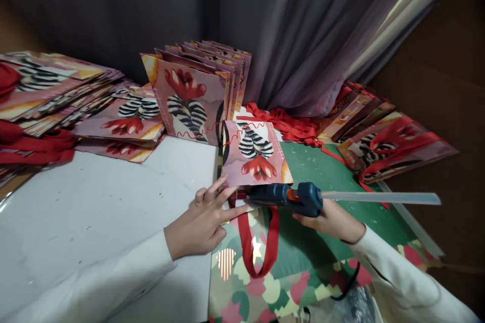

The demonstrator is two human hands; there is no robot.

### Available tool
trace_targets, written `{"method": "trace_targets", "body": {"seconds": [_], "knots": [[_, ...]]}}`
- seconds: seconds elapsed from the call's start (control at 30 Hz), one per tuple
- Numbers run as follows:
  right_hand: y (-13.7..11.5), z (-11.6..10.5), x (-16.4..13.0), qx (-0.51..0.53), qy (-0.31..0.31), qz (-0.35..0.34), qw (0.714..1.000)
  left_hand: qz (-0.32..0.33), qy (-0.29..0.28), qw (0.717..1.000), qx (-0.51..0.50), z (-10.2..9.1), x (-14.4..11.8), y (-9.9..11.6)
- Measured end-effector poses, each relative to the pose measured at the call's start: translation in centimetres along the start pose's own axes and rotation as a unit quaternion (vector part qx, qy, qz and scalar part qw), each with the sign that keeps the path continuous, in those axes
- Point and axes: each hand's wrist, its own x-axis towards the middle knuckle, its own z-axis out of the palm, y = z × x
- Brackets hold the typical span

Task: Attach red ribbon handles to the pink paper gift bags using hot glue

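Note:
A paper gift bag (255, 154) with a striped-leaf and red flower print lies flat before me. My left hand (208, 212) rests at its near edge, fingers spread over the bag's mouth. In my right hand (328, 222) is a dark blue glue gun (282, 196), with a long clear glue stick (382, 197) poking out of its back. The gun's tip points left, close to my left fingertips. A red ribbon handle (257, 257) loops from the bag's mouth toward me.
Folded bags (193, 96) stand upright in a row at the back. More bags with red ribbons pile at the left (49, 91) and right (390, 146). Loose red ribbons (284, 123) lie behind the work. A green patterned sheet (303, 257) covers the right of the white table (113, 212); dark curtains (170, 5) hang behind.

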Motion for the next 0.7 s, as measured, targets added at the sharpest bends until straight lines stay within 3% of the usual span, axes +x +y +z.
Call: {"method": "trace_targets", "body": {"seconds": [0.37,0.7], "knots": [[0.0,-0.8,-0.7,-0.029,0.024,-0.024,0.999,-0.014,0.005,0.999,-0.033,-0.1,0.0,0.3],[-1.9,-3.1,-1.5,-0.086,0.006,0.021,0.996,-0.014,0.009,0.998,-0.068,-0.3,0.2,0.6]]}}
